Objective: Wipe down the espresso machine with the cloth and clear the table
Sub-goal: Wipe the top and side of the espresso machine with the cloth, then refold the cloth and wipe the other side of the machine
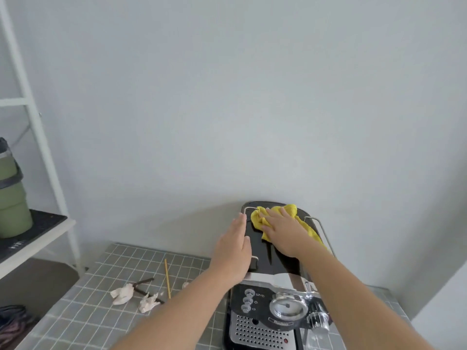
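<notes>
The right hand (283, 233) presses flat, fingers spread, on a crumpled yellow cloth (275, 218) atop the black-and-chrome espresso machine (267, 306), whose base is cut off. The left hand (233, 251) rests open against the machine's left top edge, gripping nothing. Left of it, crumpled paper scraps (123, 294) and thin sticks (167, 277) litter the grey gridded surface (83, 314).

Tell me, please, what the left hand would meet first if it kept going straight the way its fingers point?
Probably the wall. The left hand lies flat along the machine's left top edge, fingers pointing away from the person; beyond the fingertips only the rail's corner sits close, seemingly just to the right. Depth is unclear.
</notes>
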{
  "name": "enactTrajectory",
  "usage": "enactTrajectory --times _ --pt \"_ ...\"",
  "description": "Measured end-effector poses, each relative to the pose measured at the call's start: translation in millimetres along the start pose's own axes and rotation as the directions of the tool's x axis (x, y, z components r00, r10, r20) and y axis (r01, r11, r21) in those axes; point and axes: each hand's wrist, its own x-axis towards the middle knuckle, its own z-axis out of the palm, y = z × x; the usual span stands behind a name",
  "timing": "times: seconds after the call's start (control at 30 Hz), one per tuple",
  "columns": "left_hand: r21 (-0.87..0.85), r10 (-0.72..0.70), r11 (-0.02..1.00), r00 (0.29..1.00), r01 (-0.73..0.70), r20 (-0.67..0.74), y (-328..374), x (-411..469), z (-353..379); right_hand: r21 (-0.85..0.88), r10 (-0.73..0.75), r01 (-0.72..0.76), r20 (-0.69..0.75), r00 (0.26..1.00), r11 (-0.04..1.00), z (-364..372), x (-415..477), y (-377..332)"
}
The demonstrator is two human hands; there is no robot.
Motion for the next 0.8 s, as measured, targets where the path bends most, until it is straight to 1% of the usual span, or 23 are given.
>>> enactTrajectory --times 0.07,0.1,0.17,0.23,0.3,0.37,0.43,0.47,0.5,0.53,0.57,0.6,0.63,0.67,0.7,0.73,0.77,0.8 --pt "-0.038 0.021 0.999 1.0 -0.021 -0.001 -1.4 -0.5 0.5 0.096 -0.042 0.045 -0.031 0.999 0.994 -3.2 -19.9 -6.3" --pt "-0.057 0.024 0.998 1.0 -0.023 0.012 -2.6 0.3 0.2 0.116 -0.065 0.068 -0.035 0.997 0.991 -4.7 -30.1 -11.3" --pt "-0.1 0.025 0.995 0.999 -0.02 0.044 -4.3 2.3 -0.2 0.166 -0.04 0.041 -0.007 0.999 0.985 -11.6 -47.4 -19.7" --pt "-0.17 0.034 0.985 0.997 -0.023 0.063 -7.6 2.6 -3.9 0.252 0.03 -0.028 -0.007 1.0 0.967 -20.1 -52.4 -29.4" --pt "-0.251 0.035 0.968 0.998 -0.021 0.051 -12.0 1.7 -9.8 0.427 0.149 -0.101 -0.081 0.985 0.899 -26.4 -49.0 -40.8" --pt "-0.32 0.01 0.947 1.0 -0.005 0.015 -15.2 2.7 -19.4 0.554 0.233 -0.096 -0.182 0.955 0.827 -31.0 -42.7 -51.5" --pt "-0.353 -0.015 0.935 0.999 0.004 -0.03 -18.9 8.5 -32.0 0.612 0.239 -0.047 -0.235 0.942 0.789 -34.1 -37.1 -61.9" --pt "-0.357 -0.02 0.934 0.999 0.003 -0.045 -20.6 12.1 -37.9 0.617 0.218 -0.031 -0.231 0.948 0.786 -34.8 -36.3 -67.6" --pt "-0.358 -0.022 0.934 0.998 0.0 -0.058 -21.7 15.4 -43.1 0.583 0.19 -0.034 -0.209 0.959 0.811 -33.4 -36.4 -71.9" --pt "-0.355 -0.02 0.935 0.997 -0.006 -0.07 -22.3 18.2 -46.9 0.497 0.149 -0.046 -0.169 0.974 0.866 -29.0 -35.2 -73.8" --pt "-0.35 -0.016 0.937 0.997 -0.013 -0.079 -21.7 20.0 -49.4 0.367 0.107 -0.061 -0.105 0.989 0.928 -22.1 -33.4 -74.3" --pt "-0.343 -0.01 0.939 0.996 -0.02 -0.084 -20.7 20.9 -50.4 0.245 0.075 -0.064 -0.036 0.997 0.967 -15.8 -32.3 -74.0" --pt "-0.336 -0.002 0.941 0.996 -0.028 -0.088 -18.8 21.2 -50.4 0.192 0.056 -0.057 0.013 0.998 0.98 -11.5 -32.0 -74.1" --pt "-0.326 0.01 0.945 0.996 -0.04 -0.094 -16.2 21.6 -49.8 0.214 0.036 -0.04 0.025 0.999 0.976 -10.4 -32.5 -73.5" --pt "-0.304 0.026 0.951 0.994 -0.056 -0.102 -12.8 22.2 -48.6 0.31 0.019 -0.016 -0.006 1.0 0.95 -12.6 -34.5 -70.9" --pt "-0.269 0.048 0.96 0.992 -0.077 -0.113 -9.2 22.9 -47.3 0.438 0.019 0.02 -0.083 0.996 0.899 -18.2 -38.5 -68.5" --pt "-0.218 0.078 0.97 0.989 -0.104 -0.125 -4.5 24.5 -45.4 0.552 0.052 0.062 -0.189 0.981 0.831 -24.7 -43.0 -63.8" --pt "-0.154 0.122 0.978 0.984 -0.142 -0.133 1.2 26.3 -43.9 0.625 0.106 0.109 -0.296 0.949 0.773 -31.6 -47.8 -57.8"
